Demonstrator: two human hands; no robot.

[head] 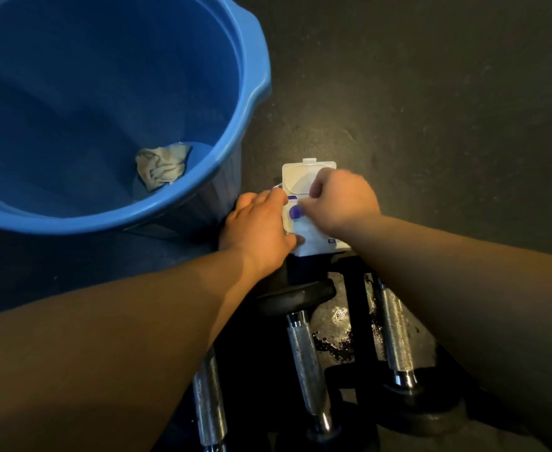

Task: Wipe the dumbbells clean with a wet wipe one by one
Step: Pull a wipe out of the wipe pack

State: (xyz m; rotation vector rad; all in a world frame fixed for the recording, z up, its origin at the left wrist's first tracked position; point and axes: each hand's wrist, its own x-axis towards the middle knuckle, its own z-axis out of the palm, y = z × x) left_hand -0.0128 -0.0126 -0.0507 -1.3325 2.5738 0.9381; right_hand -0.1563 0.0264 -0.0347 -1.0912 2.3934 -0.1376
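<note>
Wipes first, dumbbells after — that looks like where you're at. The wet wipe pack [313,236] sits on the dark floor with its white lid [300,177] flipped open, and everything else is easiest placed off it: the blue bucket [251,93] is just to its left with a crumpled used wipe [160,168] lying at the bottom, and the dumbbells [304,353] lie side by side just on your side of the pack, knurled chrome handles pointing back at you, a wet patch [336,340] on the floor between two of them. Your left hand [258,223] rests on the pack's left edge, fingers laid fairly flat, pinning it down. Your right hand [339,203] is over the opening with the fingers bunched — it's blurred, so I can't tell whether they've pinched a sheet yet. Both forearms reach straight out over the dumbbells to get there. My guess for the next move: draw one sheet up while the left hand holds the pack in place, then take it to the nearest dumbbell.
</note>
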